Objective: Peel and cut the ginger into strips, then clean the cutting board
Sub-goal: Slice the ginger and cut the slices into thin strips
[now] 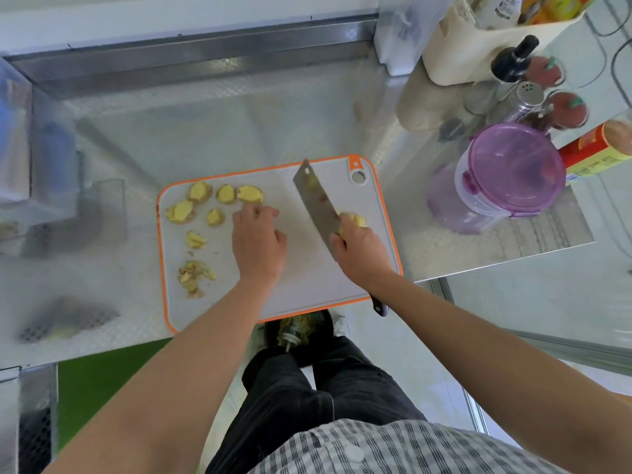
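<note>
The peeling looks done and the slicing nearly so, so the step in hand is probably turning slices into strips. The ginger slices (225, 194) lie flat on the cutting board (307, 275), spread just beyond the left hand (258, 241) and out to its left. A heap of peel scraps (193, 277) sits further to that hand's left, nearer the person. The board rests on the table (205, 131).

The left hand is palm down with its fingers bent toward the nearest slice. The fingertips are hidden, so I cannot tell whether they already pinch it. The right hand (359, 251) is clamped on the knife (316, 200) where blade meets handle, and the blade slants away between the two hands. A lump of ginger (355, 220) shows just past the right hand's knuckles, beside the blade; whether the hand holds it too I cannot tell. The hands are apart, with bare board between them.

Next, I judge, the slices need gathering and stacking in front of the blade, pinned with tucked fingertips, then cut thin. They are small and likely to slide, so a firm hold matters. The scraps must go before the board can be cleaned
</note>
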Demonstrator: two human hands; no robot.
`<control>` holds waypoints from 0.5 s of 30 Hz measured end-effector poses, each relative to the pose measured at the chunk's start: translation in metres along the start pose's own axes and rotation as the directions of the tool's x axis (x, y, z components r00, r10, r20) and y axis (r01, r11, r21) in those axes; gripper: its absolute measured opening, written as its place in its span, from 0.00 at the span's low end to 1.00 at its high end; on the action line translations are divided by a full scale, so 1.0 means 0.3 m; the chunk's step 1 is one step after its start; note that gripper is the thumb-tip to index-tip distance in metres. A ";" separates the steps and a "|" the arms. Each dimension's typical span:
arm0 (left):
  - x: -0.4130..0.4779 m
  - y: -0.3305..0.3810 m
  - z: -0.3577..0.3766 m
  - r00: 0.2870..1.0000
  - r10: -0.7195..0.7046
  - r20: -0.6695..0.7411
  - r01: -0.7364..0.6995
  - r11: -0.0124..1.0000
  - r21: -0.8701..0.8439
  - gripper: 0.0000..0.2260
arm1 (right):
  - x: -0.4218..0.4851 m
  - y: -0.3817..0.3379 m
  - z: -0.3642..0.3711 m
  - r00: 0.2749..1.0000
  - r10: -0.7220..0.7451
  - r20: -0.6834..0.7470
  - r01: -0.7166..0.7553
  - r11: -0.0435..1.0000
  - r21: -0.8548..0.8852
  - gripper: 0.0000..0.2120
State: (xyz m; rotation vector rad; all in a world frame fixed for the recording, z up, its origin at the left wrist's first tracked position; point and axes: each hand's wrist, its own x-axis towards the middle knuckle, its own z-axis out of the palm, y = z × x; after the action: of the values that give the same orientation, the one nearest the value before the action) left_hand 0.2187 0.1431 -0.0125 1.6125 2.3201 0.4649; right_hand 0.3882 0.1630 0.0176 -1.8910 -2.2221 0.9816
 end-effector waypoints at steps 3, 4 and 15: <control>0.101 -0.041 -0.030 0.993 0.121 -0.015 -0.116 0.973 0.197 0.23 | 0.041 -0.045 0.001 0.998 -0.058 0.038 0.057 0.998 0.011 0.12; 0.132 -0.058 -0.036 0.988 0.154 0.023 -0.155 0.957 0.246 0.26 | 0.053 -0.052 0.002 0.998 -0.050 0.042 0.049 0.999 0.019 0.11; 0.238 -0.074 -0.068 0.910 0.266 0.317 -0.382 0.833 0.400 0.14 | 0.065 -0.066 0.019 0.998 0.001 0.064 -0.004 0.999 0.049 0.09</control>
State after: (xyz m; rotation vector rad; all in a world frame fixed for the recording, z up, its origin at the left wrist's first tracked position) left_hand 0.1673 0.2008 -0.0061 2.1571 2.0602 -0.2415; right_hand 0.3639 0.1773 0.0163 -1.8677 -2.2088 1.1023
